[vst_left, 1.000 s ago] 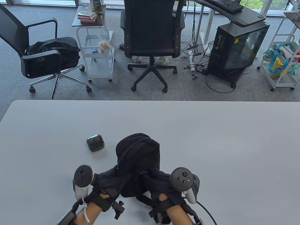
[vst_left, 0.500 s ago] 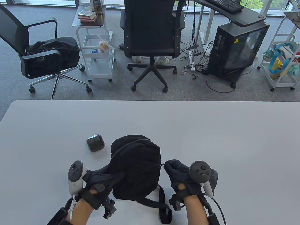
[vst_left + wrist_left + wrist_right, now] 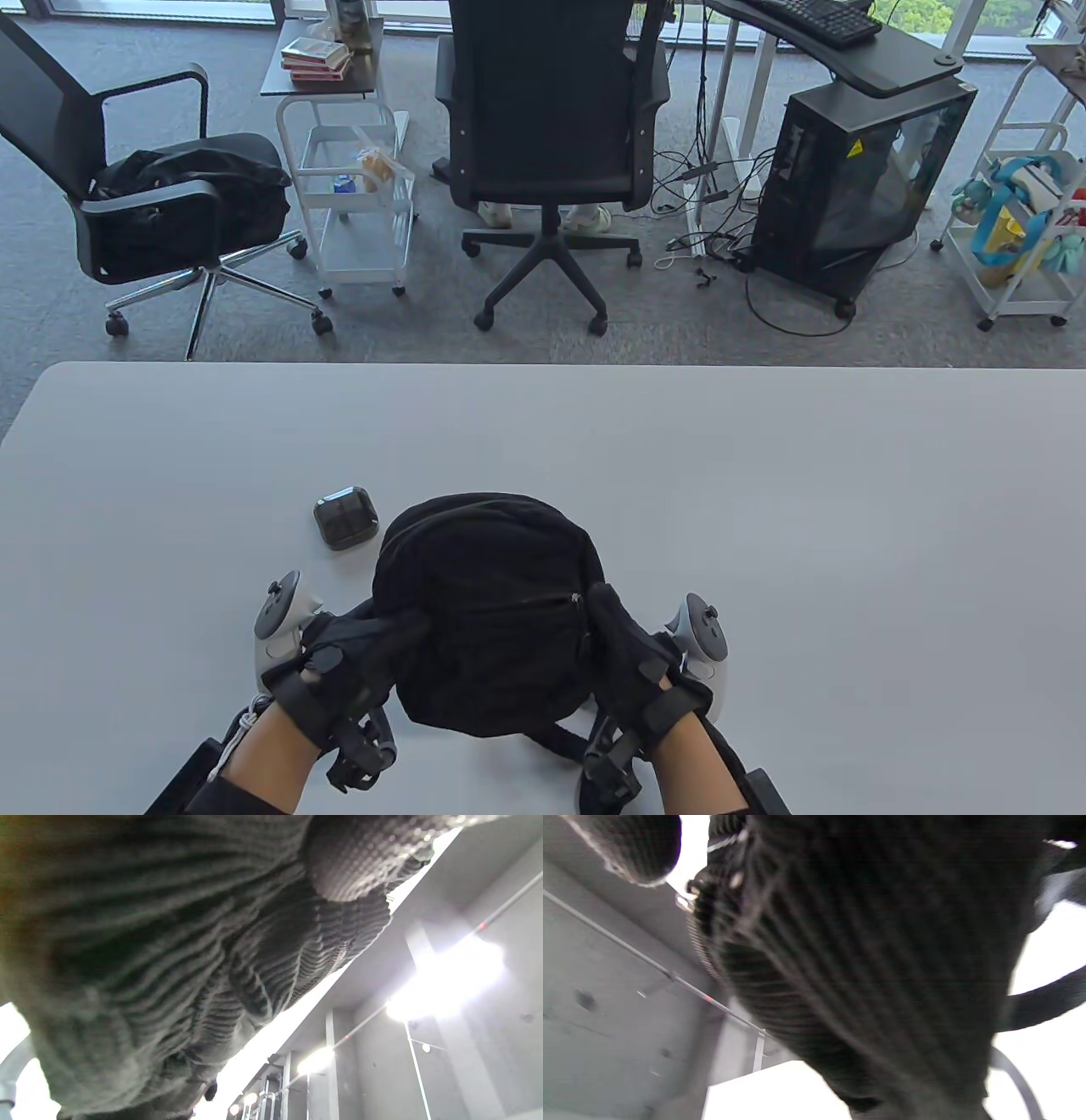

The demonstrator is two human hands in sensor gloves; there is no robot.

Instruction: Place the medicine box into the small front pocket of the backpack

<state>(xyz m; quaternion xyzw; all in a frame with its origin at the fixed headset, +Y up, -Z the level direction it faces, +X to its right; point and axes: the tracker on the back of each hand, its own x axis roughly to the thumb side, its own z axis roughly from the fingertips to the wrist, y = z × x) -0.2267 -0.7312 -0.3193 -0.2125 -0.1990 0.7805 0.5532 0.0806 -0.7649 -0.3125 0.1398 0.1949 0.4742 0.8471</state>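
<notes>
The job looks barely started to me: the medicine box (image 3: 345,518) sits loose on the table (image 3: 764,509), outside the bag, and the zip line (image 3: 517,604) running across the front of the backpack (image 3: 488,611) reads as closed from above, though I can't be sure of that from here. So, by my reckoning, what's left is opening that small front pocket, picking the box up, slipping it in.

Going from the left: the box lies at about 11 o'clock from the left hand (image 3: 356,654), near it but not touching, and just beside the backpack's upper-left edge. The left hand presses flat against the left flank of the backpack, fingers spread over the fabric and gripping nothing else. In the left wrist view the ribbed cloth (image 3: 169,955) fills most of the picture with a fingertip (image 3: 360,857) laid against it.

The backpack sits in the middle, cupped between both hands, a strap (image 3: 551,743) trailing out at 6 o'clock.

The right hand (image 3: 632,658) presses on the right flank, fingers extended up toward the zipper end at roughly 11 o'clock from it; whether it pinches the pull I cannot tell. The box is well apart from this hand, across the bag at about 10 o'clock.
</notes>
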